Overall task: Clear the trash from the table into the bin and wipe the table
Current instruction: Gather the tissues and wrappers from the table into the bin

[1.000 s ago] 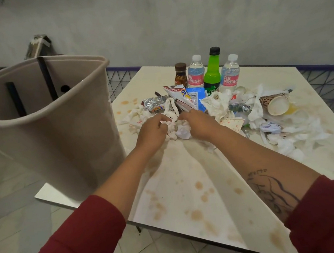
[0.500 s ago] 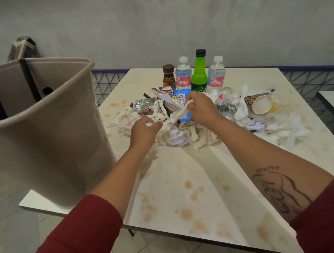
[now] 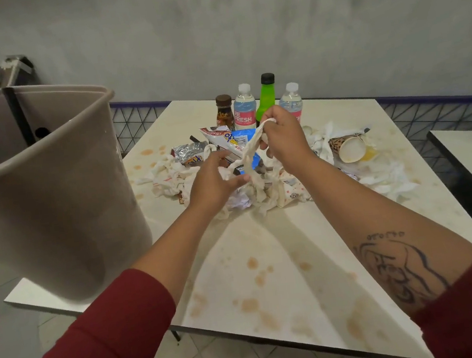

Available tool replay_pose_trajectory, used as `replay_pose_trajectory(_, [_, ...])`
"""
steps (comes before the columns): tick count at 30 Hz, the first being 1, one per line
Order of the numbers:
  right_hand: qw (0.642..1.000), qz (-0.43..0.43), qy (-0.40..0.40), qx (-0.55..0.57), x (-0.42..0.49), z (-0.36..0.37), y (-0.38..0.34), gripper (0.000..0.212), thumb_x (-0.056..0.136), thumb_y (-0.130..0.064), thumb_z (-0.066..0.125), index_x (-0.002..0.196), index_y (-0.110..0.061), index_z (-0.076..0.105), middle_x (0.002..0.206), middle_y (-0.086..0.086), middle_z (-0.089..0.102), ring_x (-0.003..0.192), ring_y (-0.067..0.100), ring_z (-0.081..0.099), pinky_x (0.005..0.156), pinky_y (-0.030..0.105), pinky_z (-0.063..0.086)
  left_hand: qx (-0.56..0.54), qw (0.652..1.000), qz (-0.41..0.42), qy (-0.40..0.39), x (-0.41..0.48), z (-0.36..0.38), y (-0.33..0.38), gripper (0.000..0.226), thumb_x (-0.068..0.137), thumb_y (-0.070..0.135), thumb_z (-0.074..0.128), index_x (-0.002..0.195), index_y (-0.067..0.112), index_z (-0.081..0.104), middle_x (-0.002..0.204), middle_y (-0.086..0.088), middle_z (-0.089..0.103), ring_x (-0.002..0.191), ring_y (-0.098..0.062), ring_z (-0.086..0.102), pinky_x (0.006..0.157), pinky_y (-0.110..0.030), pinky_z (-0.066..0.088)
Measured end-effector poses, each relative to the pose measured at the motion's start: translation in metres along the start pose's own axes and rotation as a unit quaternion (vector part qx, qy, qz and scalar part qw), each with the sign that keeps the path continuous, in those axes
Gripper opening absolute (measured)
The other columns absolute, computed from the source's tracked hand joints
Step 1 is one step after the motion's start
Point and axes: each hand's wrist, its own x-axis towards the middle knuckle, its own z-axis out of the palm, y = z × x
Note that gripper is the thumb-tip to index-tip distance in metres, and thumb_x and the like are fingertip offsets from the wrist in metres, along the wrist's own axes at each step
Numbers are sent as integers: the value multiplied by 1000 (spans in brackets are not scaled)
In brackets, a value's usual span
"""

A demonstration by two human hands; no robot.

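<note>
- Brown stains (image 3: 252,263) dotted the near part of the table (image 3: 279,227), at 6 o'clock from the trash.
- The bin (image 3: 53,201) stood tilted at the table's 9 o'clock edge, its mouth open towards the top.
- Your left hand (image 3: 214,181) sat at the near edge of the trash, fingers and thumb curled round the lower end of a tissue strip (image 3: 251,153).
- Your right hand (image 3: 284,134), at 1 o'clock from the left one and raised higher, pinched the upper end of that strip, so it hung twisted between both hands.
- Crumpled tissues (image 3: 169,178) lay on the table at 10 o'clock from your left hand, with more under and beside both hands.
- A silver wrapper (image 3: 188,152) and a blue packet (image 3: 243,139) lay just beyond the hands.
- A paper cup (image 3: 348,147) lay on its side at 3 o'clock from your right hand, among white tissues.
- Four bottles (image 3: 244,109) stood upright in a row at 12 o'clock, behind the trash.
</note>
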Motion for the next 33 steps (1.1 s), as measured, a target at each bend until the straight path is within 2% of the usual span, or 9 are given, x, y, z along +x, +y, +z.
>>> replay_pose_trajectory(5, [1000, 23, -3, 17, 1, -3, 5, 23, 86, -2, 39, 72, -18, 45, 74, 5, 50, 61, 15, 46, 43, 19, 36, 32, 999, -1, 5, 14, 1, 11, 22, 88, 37, 63, 98, 17, 62, 104, -5, 68, 88, -21, 64, 77, -33, 49])
replay_pose_trajectory(9, [999, 38, 8, -10, 0, -13, 16, 19, 81, -4, 54, 82, -22, 48, 80, -1, 54, 64, 11, 50, 48, 22, 36, -23, 999, 3, 33, 19, -13, 23, 30, 87, 41, 62, 82, 12, 55, 80, -3, 58, 73, -16, 53, 65, -29, 39])
replay_pose_trajectory(13, [999, 41, -15, -28, -8, -20, 29, 43, 74, 1, 70, 101, -23, 48, 91, 0, 56, 69, 12, 55, 44, 18, 42, -142, 987, -14, 68, 20, -22, 44, 35, 84, 39, 66, 66, 19, 43, 61, 5, 45, 53, -6, 38, 52, -22, 30])
replay_pose_trajectory(16, [998, 42, -32, -38, -12, -21, 36, 43, 73, 4, 72, 105, -18, 53, 88, -6, 55, 74, 13, 54, 45, 15, 41, -227, 968, -46, 97, 21, -26, 56, 39, 84, 25, 68, 60, 18, 39, 51, 8, 42, 41, -1, 37, 47, -20, 30])
replay_pose_trajectory(20, [993, 45, -35, -100, -12, -22, 43, 40, 76, 3, 69, 112, -12, 58, 87, -12, 50, 78, 11, 50, 54, 15, 42, -293, 943, -54, 148, 22, -29, 63, 31, 77, 0, 58, 58, 17, 39, 60, -3, 39, 51, -14, 39, 54, -26, 33])
replay_pose_trajectory(23, [990, 45, -27, -131, -10, -23, 47, 31, 83, 1, 60, 111, -13, 60, 112, 4, 59, 86, 17, 52, 57, 18, 40, -304, 935, -52, 177, 21, -34, 68, 20, 67, 10, 56, 60, 19, 40, 68, -9, 42, 63, -20, 35, 59, -30, 30])
replay_pose_trajectory(26, [988, 56, -34, -142, -11, -24, 49, 26, 87, 0, 53, 107, -14, 63, 123, 9, 58, 68, 17, 54, 53, 22, 41, -313, 929, -65, 188, 23, -38, 67, 12, 59, 17, 53, 64, 20, 42, 67, -6, 55, 63, -25, 44, 69, -40, 42])
replay_pose_trajectory(29, [988, 99, -45, -113, -15, -30, 51, 27, 86, 6, 51, 100, -14, 62, 126, 9, 55, 59, 14, 53, 47, 22, 42, -353, 911, -75, 198, 26, -39, 68, 9, 71, 12, 49, 71, 20, 44, 64, 6, 66, 67, -29, 59, 87, -57, 49])
replay_pose_trajectory(33, [981, 166, -92, -36, -27, -29, 45, 26, 90, 0, 49, 111, -11, 59, 93, 10, 65, 52, 15, 53, 39, 19, 33, -412, 883, -82, 208, 26, -38, 80, 14, 91, 3, 43, 84, 15, 44, 75, 0, 60, 48, -13, 59, 52, -27, 50])
